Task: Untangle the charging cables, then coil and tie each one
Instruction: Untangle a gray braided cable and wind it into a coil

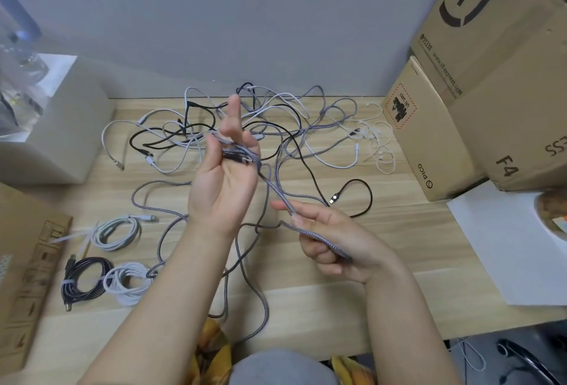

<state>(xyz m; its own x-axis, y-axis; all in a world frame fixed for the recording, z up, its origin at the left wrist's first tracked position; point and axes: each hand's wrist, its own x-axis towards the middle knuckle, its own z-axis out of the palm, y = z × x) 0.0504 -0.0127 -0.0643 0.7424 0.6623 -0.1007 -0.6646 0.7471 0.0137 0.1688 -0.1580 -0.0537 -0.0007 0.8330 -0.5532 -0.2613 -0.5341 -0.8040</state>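
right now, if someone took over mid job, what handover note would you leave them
Left hand: raised, grey braided cable looped over its fingers.
Right hand: grips the same cable lower down.
Done: three coiled, tied cables at the table's left edge.
Left: finish coiling and tying the grey one, then the tangled pile by the wall. Ties lie right of the pile.

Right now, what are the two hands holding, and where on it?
Both hold the grey braided cable. The left hand has its end wrapped around the fingers; the right hand grips a stretch further along.
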